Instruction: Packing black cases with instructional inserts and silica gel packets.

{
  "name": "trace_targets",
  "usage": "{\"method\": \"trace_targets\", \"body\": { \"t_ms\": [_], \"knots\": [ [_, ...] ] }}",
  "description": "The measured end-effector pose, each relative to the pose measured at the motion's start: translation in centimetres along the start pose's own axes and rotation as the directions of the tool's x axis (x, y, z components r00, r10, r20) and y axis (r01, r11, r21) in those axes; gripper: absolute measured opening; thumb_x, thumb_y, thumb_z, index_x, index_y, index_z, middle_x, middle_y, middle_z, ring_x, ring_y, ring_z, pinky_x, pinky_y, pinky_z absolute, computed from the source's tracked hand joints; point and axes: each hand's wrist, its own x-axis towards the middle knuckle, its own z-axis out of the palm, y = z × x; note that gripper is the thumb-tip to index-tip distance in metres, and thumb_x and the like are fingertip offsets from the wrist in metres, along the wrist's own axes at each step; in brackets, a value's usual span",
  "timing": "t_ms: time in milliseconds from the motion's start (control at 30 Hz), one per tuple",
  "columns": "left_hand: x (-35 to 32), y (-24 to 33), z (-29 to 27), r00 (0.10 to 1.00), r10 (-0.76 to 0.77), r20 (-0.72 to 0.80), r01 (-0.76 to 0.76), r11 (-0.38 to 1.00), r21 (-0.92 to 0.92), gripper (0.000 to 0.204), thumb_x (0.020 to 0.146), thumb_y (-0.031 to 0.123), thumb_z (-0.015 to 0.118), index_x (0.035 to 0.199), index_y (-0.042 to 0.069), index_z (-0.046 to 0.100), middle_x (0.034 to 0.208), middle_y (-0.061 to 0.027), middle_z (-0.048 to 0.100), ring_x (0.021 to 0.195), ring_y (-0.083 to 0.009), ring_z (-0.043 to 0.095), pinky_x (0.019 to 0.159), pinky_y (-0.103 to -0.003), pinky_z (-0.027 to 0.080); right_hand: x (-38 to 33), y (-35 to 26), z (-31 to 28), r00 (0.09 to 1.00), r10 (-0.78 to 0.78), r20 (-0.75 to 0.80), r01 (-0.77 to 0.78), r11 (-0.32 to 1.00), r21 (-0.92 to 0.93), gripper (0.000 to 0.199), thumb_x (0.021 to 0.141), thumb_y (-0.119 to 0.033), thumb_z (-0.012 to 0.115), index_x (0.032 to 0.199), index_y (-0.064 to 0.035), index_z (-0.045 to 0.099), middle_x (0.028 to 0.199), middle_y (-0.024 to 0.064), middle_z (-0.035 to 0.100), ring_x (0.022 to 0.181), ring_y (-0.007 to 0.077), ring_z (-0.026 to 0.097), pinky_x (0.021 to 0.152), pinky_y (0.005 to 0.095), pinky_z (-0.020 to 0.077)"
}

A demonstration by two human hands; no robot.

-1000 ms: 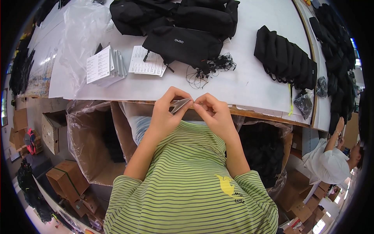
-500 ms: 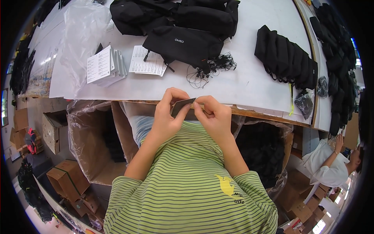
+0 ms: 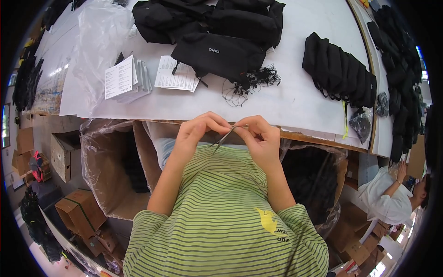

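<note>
Both hands meet just in front of the near edge of the table (image 3: 184,107). Right hand (image 3: 261,141): thumb and fingertips pinch the upper end of a thin piece (image 3: 224,139), seen nearly edge-on, its free end slanting down and left in front of the striped shirt (image 3: 226,207). Left hand (image 3: 197,134): fingers bent, tips at the same upper end; cannot tell whether they grip it. On the table beyond: printed cards (image 3: 121,79), a black pouch (image 3: 217,55), tangled black cords (image 3: 263,76).
</note>
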Motion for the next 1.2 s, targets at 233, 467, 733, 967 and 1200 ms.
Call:
{"method": "trace_targets", "body": {
  "t_ms": [233,467,733,967,1200],
  "knots": [
    [0.9,-0.2,-0.2,0.961,-0.274,0.038,0.255,0.931,0.262,0.011,0.092,0.01,0.058,0.097,0.001,0.058,0.092,0.0005,0.054,0.086,-0.0071,0.051,0.076,-0.022,0.041,0.1,0.6,-0.5,0.995,-0.035,0.092,0.044,0.995,-0.091,0.01,0.079,-0.005,0.073,0.085,-0.003,0.066,0.049,-0.0038,0.044,0.046,0.003,0.032,0.045,0.0203,0.025],
    [2.0,-1.4,0.7,0.976,-0.206,0.073,0.174,0.936,0.305,0.008,0.093,0.009,0.057,0.092,0.002,0.054,0.087,0.001,0.05,0.078,-0.0065,0.046,0.073,-0.021,0.04,0.0,2.5,-1.3,0.989,0.032,0.147,-0.057,0.985,0.165,0.011,0.085,-0.011,0.068,0.086,-0.0028,0.06,0.056,-0.0018,0.051,0.047,0.0041,0.037,0.045,0.0219,0.0289],
    [9.1,-4.1,0.9,0.96,0.252,0.12,-0.262,0.671,0.693,0.007,0.084,0.007,0.059,0.09,0.004,0.056,0.101,-0.0056,0.056,0.095,-0.0209,0.052,0.084,-0.033,0.04,0.9,2.4,-2.9,0.942,0.272,0.195,-0.328,0.866,0.376,0.01,0.094,-0.01,0.055,0.095,-0.0008,0.056,0.057,-0.0021,0.05,0.047,0.0032,0.041,0.044,0.0194,0.0295],
    [11.4,-5.3,-0.6,0.876,0.399,0.27,-0.283,-0.027,0.959,0.029,0.068,0.005,0.065,0.095,0.016,0.063,0.134,-0.0013,0.05,0.126,-0.0272,0.038,0.102,-0.043,0.027,0.9,3.2,-4.4,0.96,0.277,0.034,-0.269,0.886,0.377,0.01,0.092,-0.01,0.059,0.094,0.0001,0.059,0.057,-0.0015,0.052,0.045,0.0034,0.042,0.041,0.019,0.0298],
    [6.2,-2.5,0.1,0.88,0.474,-0.036,-0.126,0.305,0.944,0.017,0.062,0.012,0.074,0.076,0.013,0.064,0.092,0.0008,0.056,0.095,-0.0221,0.048,0.085,-0.037,0.032,2.4,3.6,-1.7,0.983,0.16,-0.093,-0.159,0.987,0.02,0.006,0.086,-0.011,0.065,0.089,-0.0045,0.065,0.052,-0.0038,0.048,0.046,0.0026,0.039,0.043,0.0211,0.0284]
  ]
}}
